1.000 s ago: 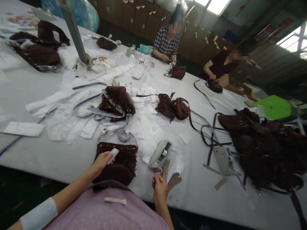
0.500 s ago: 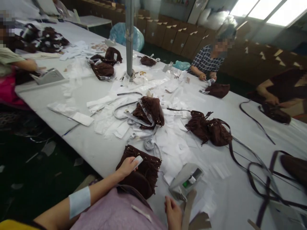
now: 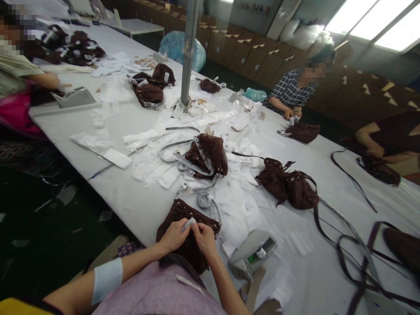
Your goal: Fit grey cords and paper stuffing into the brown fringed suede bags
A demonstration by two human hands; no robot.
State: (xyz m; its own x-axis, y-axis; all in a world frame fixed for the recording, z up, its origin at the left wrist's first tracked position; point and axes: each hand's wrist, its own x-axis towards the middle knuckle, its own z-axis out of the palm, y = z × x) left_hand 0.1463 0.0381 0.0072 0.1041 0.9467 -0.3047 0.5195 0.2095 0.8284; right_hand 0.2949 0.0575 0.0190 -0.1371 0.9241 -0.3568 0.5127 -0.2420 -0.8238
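Left grip (image 3: 175, 237) pinches a small white strip (image 3: 188, 224); right grip (image 3: 204, 239) touches its end, whether clamped I can't tell. Beneath both, a brown bag (image 3: 190, 251) lies on the table (image 3: 131, 205), a tape dispenser (image 3: 242, 259) to their right.

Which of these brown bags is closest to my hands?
The bag at the near edge of the table, this side of the coiled grey strap. Only it has your left hand and right hand over it; the other bags lie farther off.
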